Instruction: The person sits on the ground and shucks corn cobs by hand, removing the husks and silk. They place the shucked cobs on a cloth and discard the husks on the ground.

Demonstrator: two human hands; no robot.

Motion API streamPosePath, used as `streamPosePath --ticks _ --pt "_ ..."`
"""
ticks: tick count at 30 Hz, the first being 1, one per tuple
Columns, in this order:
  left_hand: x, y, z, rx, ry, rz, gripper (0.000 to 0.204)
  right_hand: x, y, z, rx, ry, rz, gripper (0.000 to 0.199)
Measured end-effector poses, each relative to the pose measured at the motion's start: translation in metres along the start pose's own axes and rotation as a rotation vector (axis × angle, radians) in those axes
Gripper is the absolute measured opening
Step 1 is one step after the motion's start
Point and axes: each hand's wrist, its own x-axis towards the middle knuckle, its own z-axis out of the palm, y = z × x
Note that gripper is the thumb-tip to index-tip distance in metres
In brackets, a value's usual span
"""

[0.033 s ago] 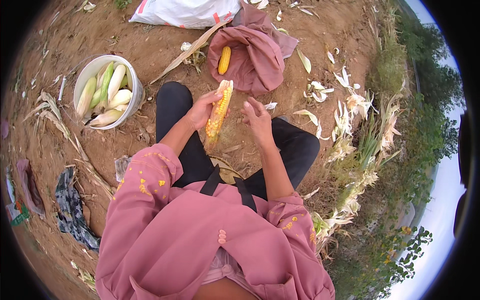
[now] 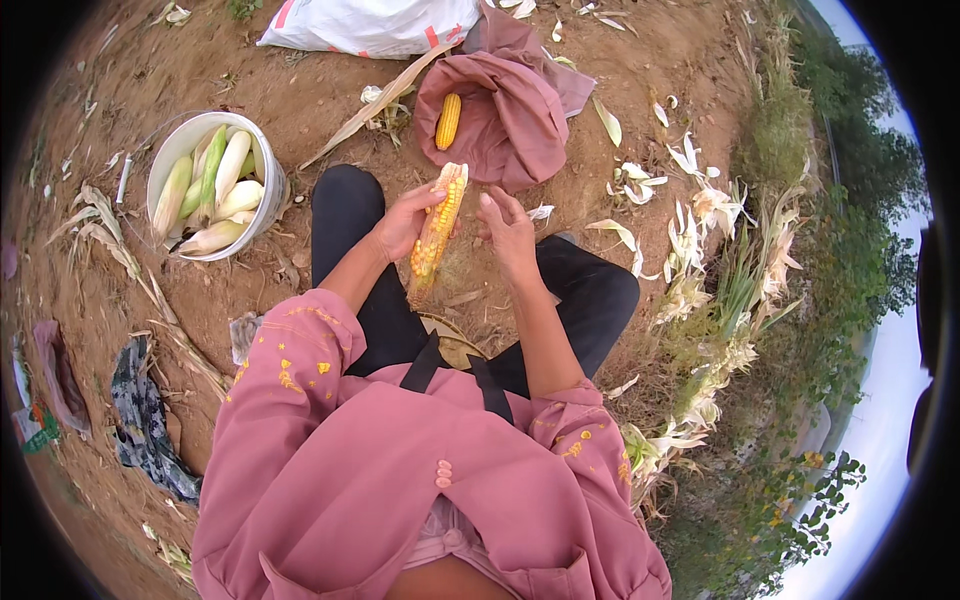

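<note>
standing almost upright, the corn cob (image 2: pixel 437 225) runs lengthwise from its tip, up toward the pink cloth (image 2: pixel 510 120), down between the knees. bare dirt ground (image 2: pixel 300 95) all round, strewn with husks (image 2: pixel 700 210), a white bucket (image 2: pixel 265 195) of cobs off left. left hand (image 2: pixel 405 222) grips the cob; right hand (image 2: pixel 508 235) hovers open just beside it.

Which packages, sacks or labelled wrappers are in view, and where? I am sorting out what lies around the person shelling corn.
White woven sack: top middle, on the dirt behind the mauve cloth, lying flat, with red markings along one edge.
Small packet: far left edge, on the ground, flat, white and green with a little red; too small to tell more.
No signs or screens show.
</note>
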Motion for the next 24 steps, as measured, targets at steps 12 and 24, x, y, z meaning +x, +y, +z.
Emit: streamPosePath --ticks 12,24 --pt "0.005 0.002 -0.009 -0.109 -0.003 0.027 0.034 0.027 0.016 -0.016 0.298 0.175 0.099 0.027" --pt "0.010 -0.007 -0.014 0.121 -0.043 -0.007 0.037 0.031 0.003 0.022 -0.129 0.082 -0.191 0.024"
